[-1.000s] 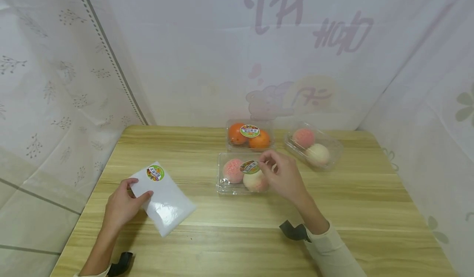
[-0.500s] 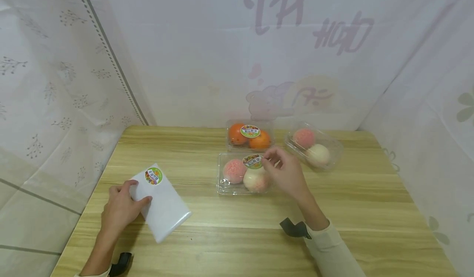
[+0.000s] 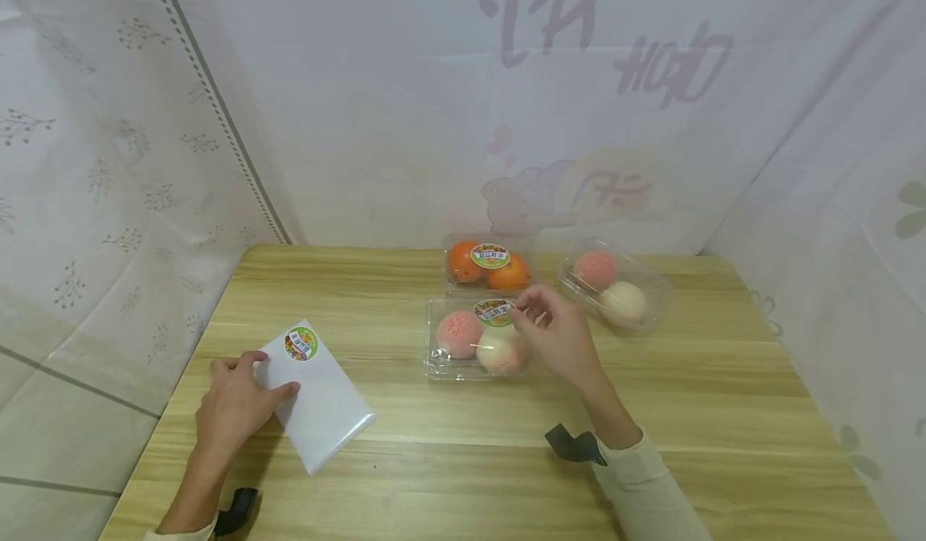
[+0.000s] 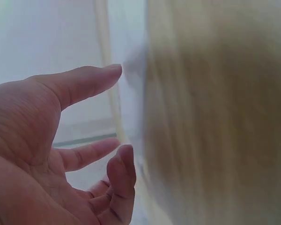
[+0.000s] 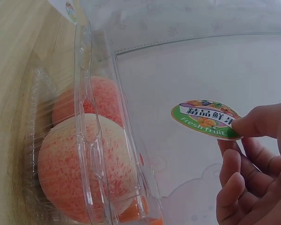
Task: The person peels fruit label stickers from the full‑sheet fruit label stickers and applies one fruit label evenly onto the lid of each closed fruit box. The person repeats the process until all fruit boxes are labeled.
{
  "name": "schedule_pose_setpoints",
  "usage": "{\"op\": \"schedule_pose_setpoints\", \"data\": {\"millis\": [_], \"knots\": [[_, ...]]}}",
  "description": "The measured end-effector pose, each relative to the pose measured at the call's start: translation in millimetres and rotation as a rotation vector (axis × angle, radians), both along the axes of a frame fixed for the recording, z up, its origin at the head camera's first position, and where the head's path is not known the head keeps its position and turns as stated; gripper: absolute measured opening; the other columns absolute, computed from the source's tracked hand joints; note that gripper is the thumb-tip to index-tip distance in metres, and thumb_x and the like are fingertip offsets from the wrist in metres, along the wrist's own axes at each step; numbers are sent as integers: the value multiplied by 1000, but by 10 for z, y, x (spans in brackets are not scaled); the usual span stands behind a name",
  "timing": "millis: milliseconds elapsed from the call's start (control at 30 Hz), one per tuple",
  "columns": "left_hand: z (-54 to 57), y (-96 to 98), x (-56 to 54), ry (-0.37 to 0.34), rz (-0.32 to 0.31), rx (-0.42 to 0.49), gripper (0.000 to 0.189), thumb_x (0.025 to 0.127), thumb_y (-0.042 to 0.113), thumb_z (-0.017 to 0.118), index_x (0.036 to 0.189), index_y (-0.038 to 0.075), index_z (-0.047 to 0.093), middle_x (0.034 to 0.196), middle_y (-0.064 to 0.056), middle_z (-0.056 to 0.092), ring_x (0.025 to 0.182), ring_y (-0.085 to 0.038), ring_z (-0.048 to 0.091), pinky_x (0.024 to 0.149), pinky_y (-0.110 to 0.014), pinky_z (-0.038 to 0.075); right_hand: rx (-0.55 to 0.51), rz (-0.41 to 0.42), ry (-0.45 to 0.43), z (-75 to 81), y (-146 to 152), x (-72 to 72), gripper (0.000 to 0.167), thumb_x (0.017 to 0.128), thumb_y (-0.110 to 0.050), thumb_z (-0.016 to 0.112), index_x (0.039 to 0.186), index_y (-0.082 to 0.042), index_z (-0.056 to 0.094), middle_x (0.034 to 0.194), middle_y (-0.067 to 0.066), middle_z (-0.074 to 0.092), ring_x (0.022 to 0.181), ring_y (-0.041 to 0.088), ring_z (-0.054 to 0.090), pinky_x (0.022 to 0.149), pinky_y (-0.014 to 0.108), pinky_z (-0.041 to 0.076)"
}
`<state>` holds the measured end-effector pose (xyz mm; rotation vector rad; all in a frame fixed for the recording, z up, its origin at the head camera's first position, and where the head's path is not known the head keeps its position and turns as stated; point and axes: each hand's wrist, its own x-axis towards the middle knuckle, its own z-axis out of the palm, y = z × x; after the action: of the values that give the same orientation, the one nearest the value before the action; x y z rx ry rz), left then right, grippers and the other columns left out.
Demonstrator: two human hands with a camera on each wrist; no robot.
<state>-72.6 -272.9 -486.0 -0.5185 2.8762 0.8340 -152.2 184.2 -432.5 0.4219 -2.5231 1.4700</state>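
Note:
In the head view my right hand (image 3: 555, 334) pinches the edge of an oval "Fresh Fruit" sticker (image 5: 206, 119) between thumb and fingers. The sticker hangs above a lidded clear plastic box (image 3: 434, 364). In the box lie a pink peach (image 3: 459, 334) and a paler peach (image 3: 501, 354). The right wrist view shows the sticker apart from the lid. My left hand (image 3: 235, 403) rests with thumb and fingertips on a white sticker sheet (image 3: 318, 412), fingers spread in the left wrist view. One round-looking sticker (image 3: 301, 344) is on that sheet near its far corner.
Behind the peach box stands a clear box (image 3: 450, 288) with two orange fruits and a label on its lid. To its right, another clear box (image 3: 654, 292) sits at an angle with two peaches. Printed curtains (image 3: 362, 123) surround the wooden table (image 3: 448, 485).
My right hand has moved the sticker slightly away from me and turned it over the box. The white sheet has turned a little and shifted toward me under my left hand.

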Motion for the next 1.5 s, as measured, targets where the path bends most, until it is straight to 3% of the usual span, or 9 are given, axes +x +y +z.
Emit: {"op": "schedule_pose_setpoints", "data": {"millis": [233, 433, 667, 900, 1100, 1233, 1500], "knots": [[127, 275, -105, 132, -45, 44, 78, 96, 40, 82, 154, -3, 50, 145, -36, 42, 96, -51, 64, 69, -54, 52, -11, -6, -21, 14, -5, 9, 10, 101, -11, 80, 101, -10, 70, 89, 1, 68, 84, 19, 62, 72, 26, 51], [230, 710, -231, 257, -187, 60, 63, 101, 37, 77, 150, 1, 58, 136, -26, 59, 90, -32, 68, 62, -41, 52, -53, 7, -37, 51, -33, 28, 10, 101, -11, 81, 102, -8, 72, 93, 3, 72, 86, 19, 65, 74, 27, 52], [284, 1229, -381, 394, -282, 139, 50, 99, 31, 80, 141, 5, 68, 125, -15, 69, 80, -19, 69, 62, -38, 53, -66, 4, -34, 73, -68, 25, 9, 100, -7, 81, 101, -7, 72, 94, 6, 72, 85, 20, 66, 73, 25, 52], [367, 1591, -501, 490, -358, 253, 38, 97, 23, 83, 129, 6, 75, 116, -10, 74, 78, -16, 70, 67, -39, 56, -97, -7, -24, 79, -100, 22, 9, 99, -7, 81, 101, -5, 72, 92, 6, 72, 86, 19, 65, 71, 25, 50], [438, 1812, -553, 520, -440, 429, 25, 99, 19, 81, 122, 9, 78, 109, -4, 76, 79, -14, 72, 68, -34, 58, -117, -21, -31, 84, -120, 23, 9, 100, -7, 80, 102, -5, 72, 91, 7, 71, 86, 19, 65, 71, 25, 50], [478, 1928, -565, 512, -461, 521, 22, 100, 19, 80, 119, 8, 80, 105, -2, 75, 80, -15, 72, 66, -31, 59, -139, -22, -33, 88, -137, 21, 9, 100, -7, 80, 102, -4, 71, 92, 8, 71, 87, 19, 65, 72, 26, 50], [464, 2063, -620, 491, -465, 583, 16, 100, 17, 79, 115, 11, 81, 101, 0, 76, 80, -19, 71, 64, -29, 56, -179, -17, -15, 75, -155, 6, 9, 99, -3, 80, 102, -2, 72, 91, 9, 70, 85, 17, 65, 70, 22, 49]]}}
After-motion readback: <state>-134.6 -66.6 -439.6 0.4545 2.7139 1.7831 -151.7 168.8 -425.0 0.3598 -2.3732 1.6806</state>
